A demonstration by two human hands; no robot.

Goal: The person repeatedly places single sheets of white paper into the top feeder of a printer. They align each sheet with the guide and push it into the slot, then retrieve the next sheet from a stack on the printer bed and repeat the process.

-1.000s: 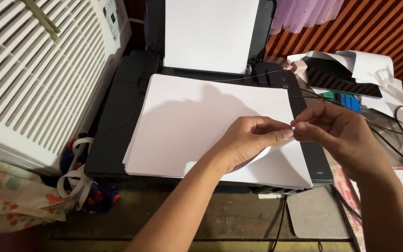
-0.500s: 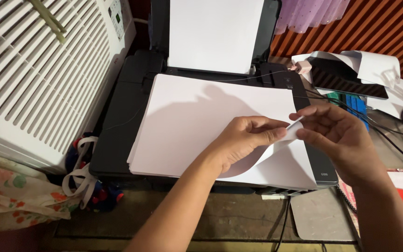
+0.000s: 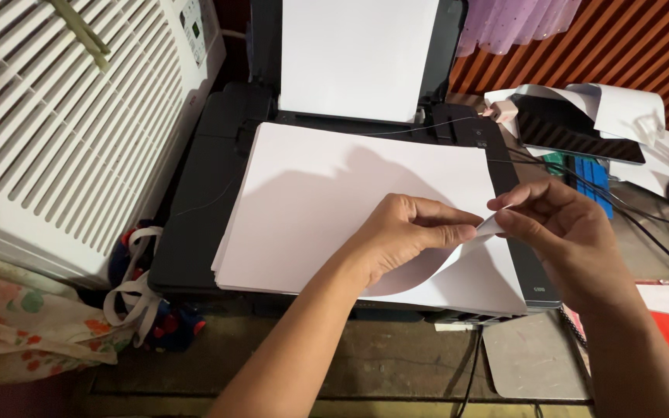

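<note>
A stack of white paper [image 3: 327,201] lies on top of a black printer [image 3: 203,209]. More white sheets [image 3: 358,54] stand upright in the printer's rear tray. My left hand [image 3: 404,236] pinches the lifted near-right corner of the top sheet [image 3: 483,228], which curls up off the stack. My right hand [image 3: 563,232] pinches the same corner from the right, its fingertips meeting those of the left hand.
A white slatted appliance [image 3: 56,131] stands to the left of the printer. A black tablet [image 3: 578,131] under loose white papers lies at the right, with black cables [image 3: 644,220] trailing beside it. A floral cloth [image 3: 17,325] and white straps [image 3: 129,294] sit at the lower left.
The corner of the top sheet rose off the stack between my fingers. My right hand opened briefly, then closed on the corner again. The camera shifted slightly.
</note>
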